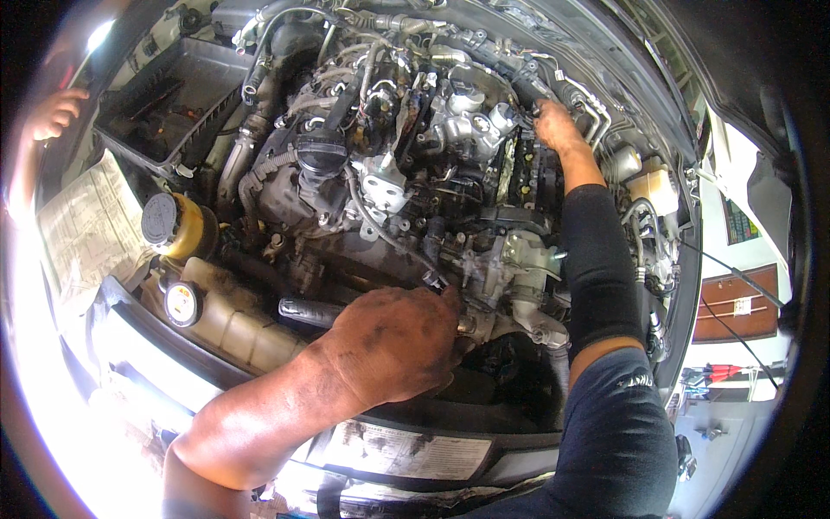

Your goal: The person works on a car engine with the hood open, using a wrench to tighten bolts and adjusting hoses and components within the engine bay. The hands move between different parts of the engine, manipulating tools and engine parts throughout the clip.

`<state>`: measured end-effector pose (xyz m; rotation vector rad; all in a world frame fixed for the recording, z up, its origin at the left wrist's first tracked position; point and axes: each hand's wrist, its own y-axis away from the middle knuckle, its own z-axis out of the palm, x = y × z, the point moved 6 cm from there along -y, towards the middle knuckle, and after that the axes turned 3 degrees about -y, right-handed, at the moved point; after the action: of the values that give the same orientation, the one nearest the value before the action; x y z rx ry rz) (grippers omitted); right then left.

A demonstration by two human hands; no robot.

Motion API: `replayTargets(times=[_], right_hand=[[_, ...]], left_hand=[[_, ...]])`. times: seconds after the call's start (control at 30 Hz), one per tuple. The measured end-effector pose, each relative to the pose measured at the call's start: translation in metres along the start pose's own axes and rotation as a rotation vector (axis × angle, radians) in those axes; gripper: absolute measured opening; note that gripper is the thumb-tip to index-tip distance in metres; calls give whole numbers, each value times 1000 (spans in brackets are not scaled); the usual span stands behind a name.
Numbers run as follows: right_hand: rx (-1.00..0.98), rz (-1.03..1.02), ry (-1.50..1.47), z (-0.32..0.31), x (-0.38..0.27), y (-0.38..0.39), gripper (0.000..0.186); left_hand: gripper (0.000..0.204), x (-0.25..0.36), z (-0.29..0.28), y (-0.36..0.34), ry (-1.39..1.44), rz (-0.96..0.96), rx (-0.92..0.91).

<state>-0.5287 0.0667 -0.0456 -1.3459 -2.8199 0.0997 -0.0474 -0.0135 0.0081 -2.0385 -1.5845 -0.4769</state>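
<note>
Low in front of the engine (372,186), my left hand (398,346) is closed with its knuckles up. What its fingers grip is hidden beneath them. A dark ribbed cylinder (307,311) pokes out on the hand's left side; whether it is held or part of the engine bay I cannot tell. A thin cable (385,229) runs down to my fingertips. My right arm, in a black sleeve (603,268), reaches to the far right of the engine. There my right hand (558,130) curls its fingers beside a dark hose (529,86); anything inside them is hidden.
At the left, another person's hand (59,114) hangs by the open black airbox (177,104). A yellowish reservoir with a black cap (177,225) and a coolant tank (229,316) stand front left. Metal pipes (592,112) and a fluid reservoir (654,190) flank my right arm.
</note>
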Motion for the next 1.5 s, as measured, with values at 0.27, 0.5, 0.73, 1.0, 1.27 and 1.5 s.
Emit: replayTargets(times=[0.27, 0.5, 0.73, 1.0, 1.27, 1.5], right_hand=[[55, -162, -107, -6, -6, 6, 50], [-45, -40, 76, -1, -1, 1, 62], [-11, -86, -152, -3, -7, 7, 60], [-19, -113, -90, -8, -12, 6, 62], [15, -97, -50, -3, -7, 5, 63], [-10, -88, -165, -7, -13, 6, 61]], left_hand=[[59, -1, 4, -1, 6, -47, -23], [47, -2, 2, -2, 46, -60, 18], [52, -3, 5, -5, 49, -115, -77], [65, -2, 3, 0, 47, -34, -52], [65, -2, 3, 0, 1, -27, -10], [65, 1, 1, 0, -44, 3, -20]])
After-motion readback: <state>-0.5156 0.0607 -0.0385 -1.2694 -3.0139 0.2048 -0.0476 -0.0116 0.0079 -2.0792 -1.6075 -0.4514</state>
